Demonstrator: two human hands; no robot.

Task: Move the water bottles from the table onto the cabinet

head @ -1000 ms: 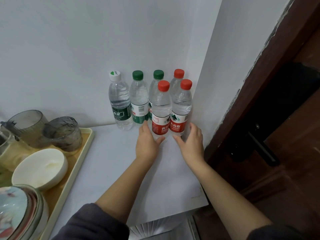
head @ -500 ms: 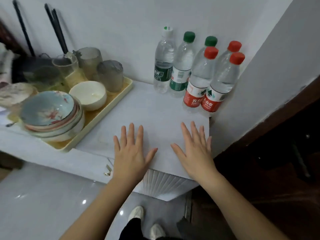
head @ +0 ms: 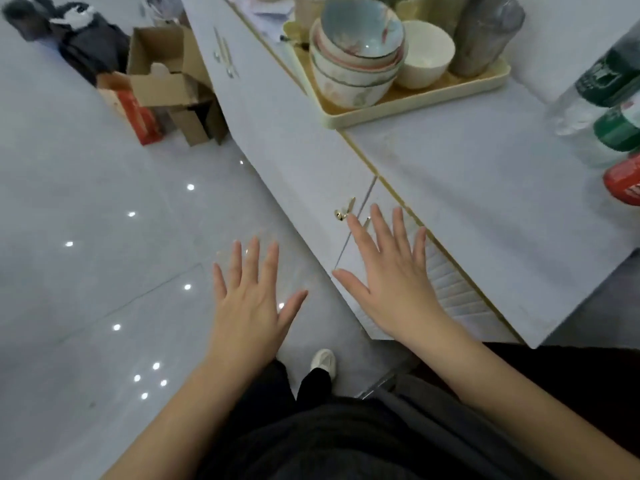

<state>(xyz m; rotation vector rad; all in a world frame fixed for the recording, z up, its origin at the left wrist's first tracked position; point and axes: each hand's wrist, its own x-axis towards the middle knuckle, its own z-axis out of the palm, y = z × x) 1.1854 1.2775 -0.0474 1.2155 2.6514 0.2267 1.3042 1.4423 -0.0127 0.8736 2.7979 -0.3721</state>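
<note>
The water bottles stand on the white cabinet top (head: 485, 188) at the far right edge of view, mostly cut off: a dark-green-label bottle (head: 604, 81), a green-label bottle (head: 620, 133) and a red-label bottle (head: 623, 183). My left hand (head: 251, 299) hovers over the floor with fingers spread and nothing in it. My right hand (head: 391, 275) is spread in front of the cabinet doors, holding nothing. Both hands are well apart from the bottles.
A cream tray (head: 415, 102) on the cabinet holds stacked bowls (head: 356, 53), a white bowl (head: 426, 53) and grey cups (head: 485, 32). Cardboard boxes (head: 166, 81) and a dark bag (head: 79, 39) sit on the glossy tiled floor at left. My shoe (head: 323, 362) shows below.
Both hands let go of the two red-cap bottles and drew back off the cabinet top. The view swung left and down toward the floor, pushing the bottles to the right edge.
</note>
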